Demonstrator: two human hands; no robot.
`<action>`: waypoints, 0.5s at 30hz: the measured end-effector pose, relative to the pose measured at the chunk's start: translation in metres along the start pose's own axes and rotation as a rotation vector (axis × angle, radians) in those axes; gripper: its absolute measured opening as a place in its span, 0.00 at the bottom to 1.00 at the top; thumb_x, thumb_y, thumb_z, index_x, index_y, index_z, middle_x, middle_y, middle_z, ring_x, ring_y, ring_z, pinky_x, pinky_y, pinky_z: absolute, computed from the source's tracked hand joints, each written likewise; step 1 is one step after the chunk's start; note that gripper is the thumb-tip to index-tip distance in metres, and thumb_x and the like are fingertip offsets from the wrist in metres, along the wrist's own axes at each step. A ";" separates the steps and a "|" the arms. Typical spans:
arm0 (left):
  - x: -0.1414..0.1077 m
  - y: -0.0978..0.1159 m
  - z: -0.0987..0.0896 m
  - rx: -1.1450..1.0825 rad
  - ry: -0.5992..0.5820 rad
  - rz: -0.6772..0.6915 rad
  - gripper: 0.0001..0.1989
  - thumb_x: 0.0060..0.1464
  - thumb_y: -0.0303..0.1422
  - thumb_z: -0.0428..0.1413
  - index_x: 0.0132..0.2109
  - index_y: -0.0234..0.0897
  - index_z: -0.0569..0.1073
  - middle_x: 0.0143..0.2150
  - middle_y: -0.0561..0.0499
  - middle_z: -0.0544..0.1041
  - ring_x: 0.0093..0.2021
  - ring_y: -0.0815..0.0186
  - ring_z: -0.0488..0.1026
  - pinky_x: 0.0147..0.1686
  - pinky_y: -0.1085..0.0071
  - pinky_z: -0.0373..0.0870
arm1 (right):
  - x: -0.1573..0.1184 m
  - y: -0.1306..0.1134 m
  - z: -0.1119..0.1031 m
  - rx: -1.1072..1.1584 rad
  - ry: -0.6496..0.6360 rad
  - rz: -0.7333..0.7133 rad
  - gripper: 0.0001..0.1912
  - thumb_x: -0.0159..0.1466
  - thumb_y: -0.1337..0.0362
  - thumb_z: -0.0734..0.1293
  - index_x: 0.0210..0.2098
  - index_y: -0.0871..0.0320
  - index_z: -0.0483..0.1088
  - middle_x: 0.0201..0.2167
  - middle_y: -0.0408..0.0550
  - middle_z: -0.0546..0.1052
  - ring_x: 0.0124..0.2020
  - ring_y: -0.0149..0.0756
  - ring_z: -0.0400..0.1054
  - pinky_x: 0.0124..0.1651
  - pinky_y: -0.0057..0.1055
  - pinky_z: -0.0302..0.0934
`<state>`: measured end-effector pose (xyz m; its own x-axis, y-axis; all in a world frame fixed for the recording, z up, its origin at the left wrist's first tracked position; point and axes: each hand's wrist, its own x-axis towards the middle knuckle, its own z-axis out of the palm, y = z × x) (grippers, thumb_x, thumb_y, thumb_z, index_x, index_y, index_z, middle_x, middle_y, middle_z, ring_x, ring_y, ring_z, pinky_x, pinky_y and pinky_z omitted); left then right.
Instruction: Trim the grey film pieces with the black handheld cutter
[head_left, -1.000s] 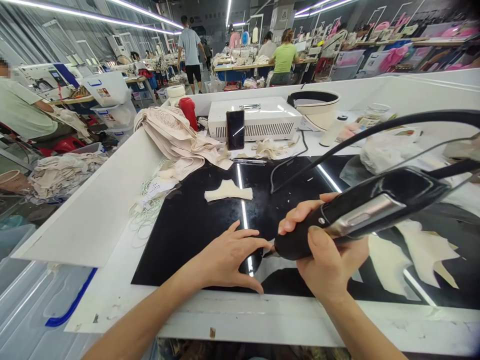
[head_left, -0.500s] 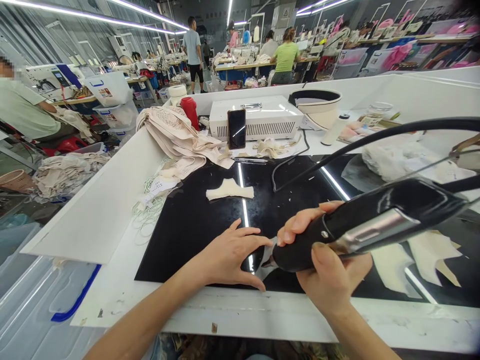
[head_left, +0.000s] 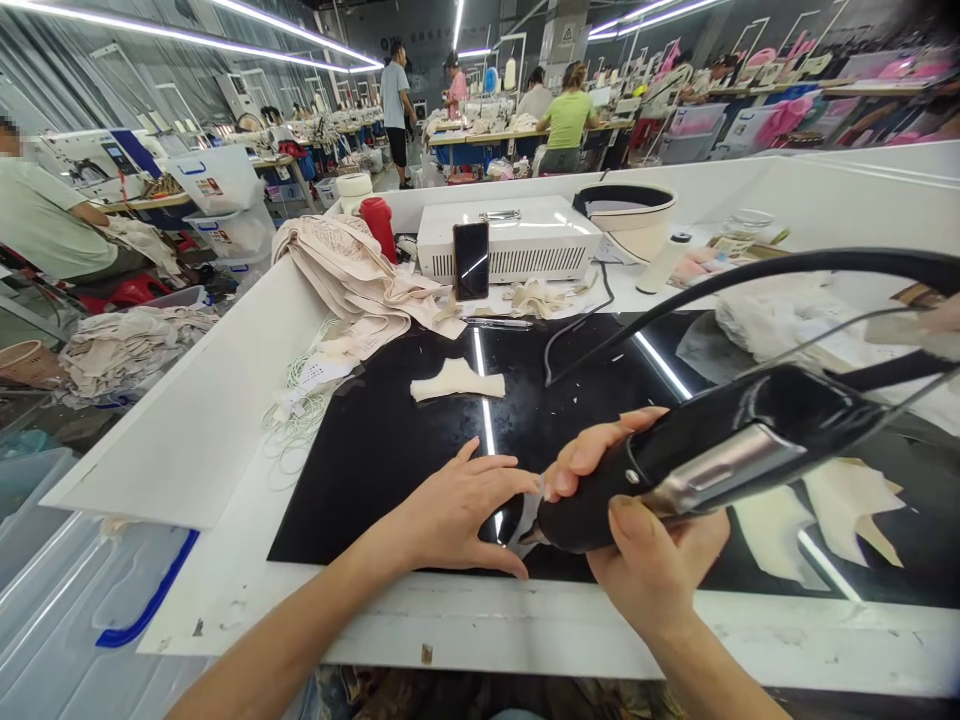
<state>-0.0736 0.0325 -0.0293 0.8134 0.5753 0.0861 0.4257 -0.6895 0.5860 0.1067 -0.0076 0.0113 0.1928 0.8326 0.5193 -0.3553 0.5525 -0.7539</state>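
Note:
My right hand (head_left: pixel 652 540) is wrapped round a black handheld tool (head_left: pixel 712 450) with a metal lever, its narrow tip pointing left and down. Fingers spread, my left hand (head_left: pixel 465 510) rests on the glossy black board (head_left: pixel 360 470), just left of that tip. Between the tip and my left hand lies a small pale, translucent piece (head_left: pixel 527 520), partly hidden. A cream fabric piece (head_left: pixel 457 380) lies farther back on the board. More cream pieces (head_left: pixel 847 505) are at the right, beyond the tool.
A phone (head_left: pixel 471 262) leans against a white vented box (head_left: pixel 517 235). Beige fabric (head_left: pixel 352 270) is heaped at the back left. A thick black cable (head_left: pixel 750 275) arcs over the right side. White walls (head_left: pixel 187 390) edge the table. Several people work in the background.
The tool and my right hand have shifted slightly left, with the tip closer to my left hand. My left hand has hardly moved. In the background, a standing person has turned and moved.

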 end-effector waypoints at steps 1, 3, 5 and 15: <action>-0.001 0.001 -0.001 0.008 0.005 0.009 0.34 0.55 0.50 0.67 0.63 0.44 0.69 0.69 0.43 0.70 0.73 0.48 0.60 0.72 0.36 0.43 | 0.002 -0.002 -0.001 -0.003 -0.003 -0.010 0.19 0.65 0.61 0.74 0.53 0.50 0.68 0.35 0.43 0.75 0.31 0.35 0.71 0.32 0.35 0.70; -0.003 0.003 -0.006 0.043 0.001 0.024 0.23 0.58 0.46 0.67 0.57 0.45 0.74 0.71 0.45 0.68 0.74 0.48 0.58 0.72 0.37 0.45 | 0.006 -0.006 -0.005 -0.026 0.009 -0.025 0.18 0.65 0.62 0.74 0.53 0.50 0.69 0.34 0.43 0.74 0.30 0.35 0.71 0.32 0.35 0.70; -0.005 0.005 -0.012 0.092 -0.007 0.039 0.11 0.62 0.41 0.64 0.49 0.45 0.79 0.72 0.48 0.67 0.74 0.48 0.57 0.73 0.38 0.46 | 0.012 -0.009 -0.009 -0.054 0.050 -0.035 0.18 0.64 0.61 0.74 0.52 0.50 0.70 0.33 0.42 0.74 0.29 0.35 0.70 0.30 0.35 0.70; -0.014 -0.013 -0.025 0.442 0.328 -0.106 0.16 0.69 0.21 0.49 0.51 0.40 0.78 0.67 0.44 0.71 0.70 0.51 0.64 0.71 0.38 0.50 | 0.021 -0.015 -0.019 -0.079 0.159 -0.052 0.19 0.60 0.61 0.77 0.49 0.51 0.72 0.31 0.41 0.76 0.27 0.35 0.71 0.28 0.35 0.70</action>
<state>-0.1012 0.0446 -0.0179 0.6208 0.7097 0.3330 0.6817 -0.6985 0.2178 0.1334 0.0022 0.0257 0.3534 0.7949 0.4932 -0.2697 0.5914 -0.7599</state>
